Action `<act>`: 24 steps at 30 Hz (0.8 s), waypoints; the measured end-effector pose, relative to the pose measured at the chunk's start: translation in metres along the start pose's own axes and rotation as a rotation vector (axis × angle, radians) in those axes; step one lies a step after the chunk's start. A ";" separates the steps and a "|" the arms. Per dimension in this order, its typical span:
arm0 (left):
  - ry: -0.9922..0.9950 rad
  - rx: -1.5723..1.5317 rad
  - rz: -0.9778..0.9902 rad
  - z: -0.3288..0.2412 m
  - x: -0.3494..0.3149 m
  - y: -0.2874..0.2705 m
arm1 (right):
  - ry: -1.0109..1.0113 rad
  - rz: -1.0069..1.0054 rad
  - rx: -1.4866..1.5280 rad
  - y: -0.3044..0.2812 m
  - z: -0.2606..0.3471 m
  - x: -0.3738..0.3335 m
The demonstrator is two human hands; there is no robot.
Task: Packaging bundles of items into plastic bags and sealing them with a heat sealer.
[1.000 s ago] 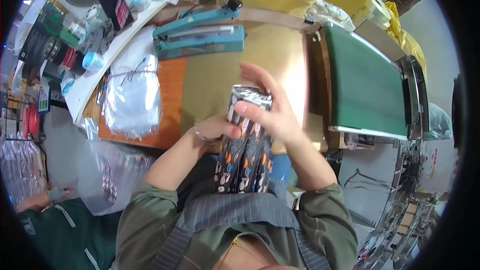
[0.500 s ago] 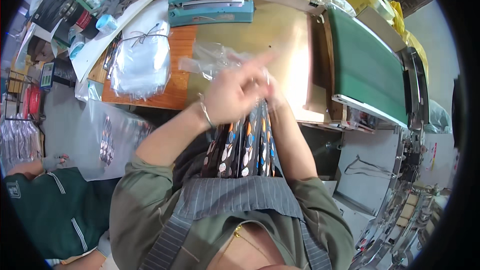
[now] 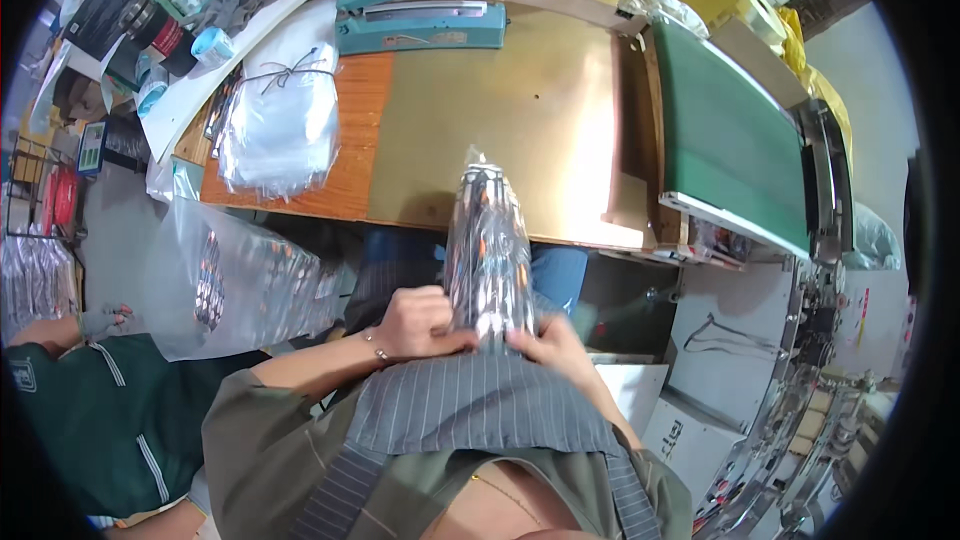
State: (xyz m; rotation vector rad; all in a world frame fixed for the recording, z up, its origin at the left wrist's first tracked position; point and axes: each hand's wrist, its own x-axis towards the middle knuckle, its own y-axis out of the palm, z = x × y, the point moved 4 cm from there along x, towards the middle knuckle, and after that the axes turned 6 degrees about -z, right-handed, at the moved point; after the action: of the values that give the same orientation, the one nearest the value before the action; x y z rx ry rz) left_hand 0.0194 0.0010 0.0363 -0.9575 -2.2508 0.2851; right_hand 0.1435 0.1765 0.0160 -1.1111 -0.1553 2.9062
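A clear plastic bag point(image 3: 487, 250) covers a bundle of long black pieces patterned in orange, white and blue. It stands out from my apron over the table's front edge, its far end gathered into a small tuft. My left hand point(image 3: 415, 324) grips the near end on the left, fingers curled, thumb against the plastic. On the right side my right hand point(image 3: 556, 348) pinches the same end with its thumb on top; its other fingers are mostly hidden beneath. What kind of pieces are inside, I cannot tell.
A blue-green impulse sealer point(image 3: 425, 28) stands at the table's back. Left of the brown board point(image 3: 450, 120) lies a string-tied stack of clear bags point(image 3: 285, 125). A green conveyor belt point(image 3: 735, 130) is at right. A co-worker's dark green sleeve point(image 3: 110, 420) shows lower left beside a large bag point(image 3: 260, 290).
Both hands have come down from the bundle's far end toward my apron. The loose plastic that was over the table now covers the bundle.
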 end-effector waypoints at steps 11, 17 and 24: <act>-0.356 0.020 0.038 0.012 0.240 -0.065 | -0.609 -0.245 -0.065 -0.077 0.209 0.042; -0.317 0.165 0.051 -0.001 0.264 -0.076 | -0.677 -0.311 -0.064 -0.073 0.243 0.031; -0.335 0.093 0.238 0.009 0.267 -0.090 | -1.092 -1.044 -0.672 -0.082 0.255 0.040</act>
State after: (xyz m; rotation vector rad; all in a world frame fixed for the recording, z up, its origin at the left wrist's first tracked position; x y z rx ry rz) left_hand -0.1730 0.1257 0.2003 -1.2024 -2.3929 0.6953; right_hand -0.0568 0.2396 0.1868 0.6091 -1.2799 2.0694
